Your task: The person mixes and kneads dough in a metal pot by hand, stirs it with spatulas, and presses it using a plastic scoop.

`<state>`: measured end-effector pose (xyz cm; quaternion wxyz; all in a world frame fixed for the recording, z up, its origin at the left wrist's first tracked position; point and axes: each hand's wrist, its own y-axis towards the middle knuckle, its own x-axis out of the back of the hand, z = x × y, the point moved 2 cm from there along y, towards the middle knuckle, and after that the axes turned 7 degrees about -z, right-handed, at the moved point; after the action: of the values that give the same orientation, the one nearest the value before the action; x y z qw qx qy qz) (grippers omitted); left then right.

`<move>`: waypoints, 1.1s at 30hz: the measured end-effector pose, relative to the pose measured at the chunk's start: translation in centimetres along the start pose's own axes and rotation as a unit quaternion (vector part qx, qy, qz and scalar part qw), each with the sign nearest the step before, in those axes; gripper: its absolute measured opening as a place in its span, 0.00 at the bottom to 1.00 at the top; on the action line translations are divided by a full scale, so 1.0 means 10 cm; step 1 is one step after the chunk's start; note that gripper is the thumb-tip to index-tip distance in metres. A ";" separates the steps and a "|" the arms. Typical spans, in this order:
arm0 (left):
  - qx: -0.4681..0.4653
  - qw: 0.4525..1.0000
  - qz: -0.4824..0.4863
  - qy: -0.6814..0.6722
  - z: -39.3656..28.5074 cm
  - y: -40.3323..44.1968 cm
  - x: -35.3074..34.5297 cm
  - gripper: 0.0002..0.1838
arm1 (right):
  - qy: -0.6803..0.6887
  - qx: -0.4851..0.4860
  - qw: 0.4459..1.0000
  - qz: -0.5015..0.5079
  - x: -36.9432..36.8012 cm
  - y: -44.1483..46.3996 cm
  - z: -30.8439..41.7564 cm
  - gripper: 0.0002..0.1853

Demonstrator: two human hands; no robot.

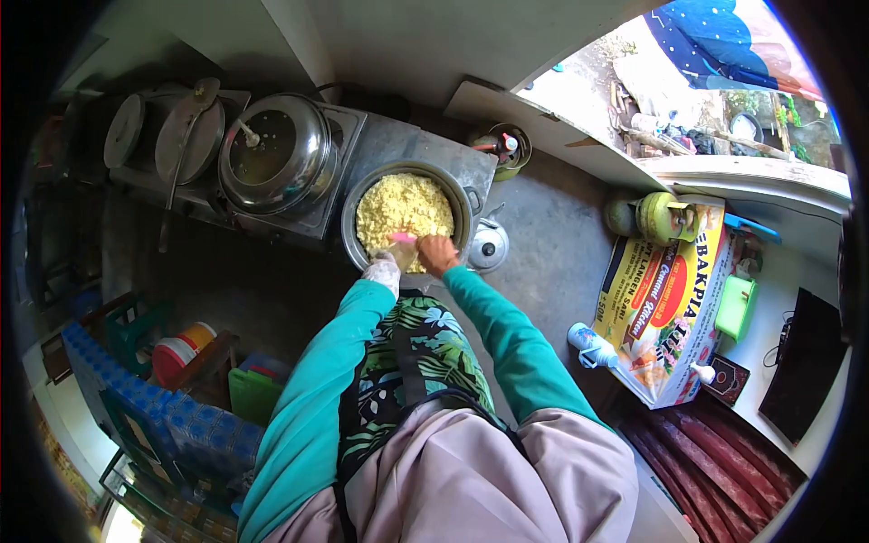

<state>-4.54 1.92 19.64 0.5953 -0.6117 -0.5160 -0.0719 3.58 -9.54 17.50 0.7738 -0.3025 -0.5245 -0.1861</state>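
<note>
Where we reach: pot (463, 206), just above frame centre, holding yellow crumbly food (405, 204).
Left hand (391, 258): at a small pink item (403, 237); we cannot tell its grip.
Right hand (438, 254): pot's lower right; grip unclear to us.

The pot (351, 226) stood at the right end of the counter (412, 147), food (405, 208) inside, left hand (387, 258) and right hand (439, 254) at its near side. The lidded pan (281, 167) sat leftward on the stove (351, 127); the kettle (490, 246) stood near the pot's right.
</note>
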 end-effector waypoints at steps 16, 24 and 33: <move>0.274 0.602 0.349 -0.664 0.18 -0.14 -0.16 0.07 | 0.124 -0.120 0.980 -0.101 -0.11 -0.43 0.04 0.08; 0.281 0.727 0.202 -0.593 0.17 -0.16 -0.12 0.15 | 0.152 -0.063 0.979 -0.118 0.34 -0.67 0.31 0.10; 0.208 0.938 0.137 -0.241 0.02 -0.09 -0.03 0.23 | 0.182 -0.136 0.959 -0.170 0.17 -0.61 0.31 0.09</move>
<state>-5.40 1.71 20.00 0.5713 -0.5375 -0.5589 0.2690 -1.66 -11.99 21.55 0.7645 -0.2727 -0.3885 -0.4363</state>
